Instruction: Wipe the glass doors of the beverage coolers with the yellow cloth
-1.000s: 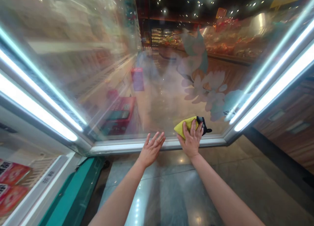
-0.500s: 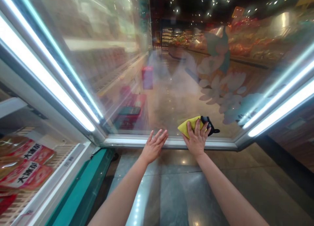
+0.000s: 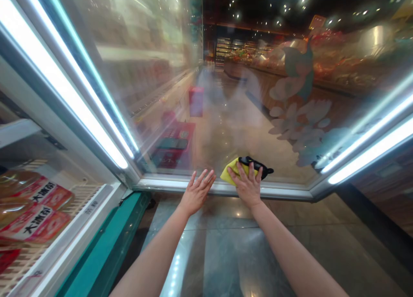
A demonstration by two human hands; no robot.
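Observation:
A yellow and black cloth (image 3: 229,172) lies against the lower part of a glass door (image 3: 222,129), just above its bottom frame (image 3: 284,193). My right hand (image 3: 248,185) presses on the cloth with its fingers spread, covering part of it. To the left of the cloth, my left hand (image 3: 196,193) rests over the bottom frame, fingers stretched out towards the glass, holding nothing. A gap separates the two hands. Flower shapes (image 3: 298,116) show on the right part of the glass.
Bright light strips (image 3: 97,129) run along the door's left side, and others (image 3: 371,155) along its right. At the lower left, a shelf holds red-labelled packs (image 3: 41,219) above a teal ledge (image 3: 97,254). Tiled floor (image 3: 238,254) shows below the door.
My right hand has slid left along the glass with the cloth, whose black part now sits more to the left. My left hand has shifted slightly left. The view has shifted a little.

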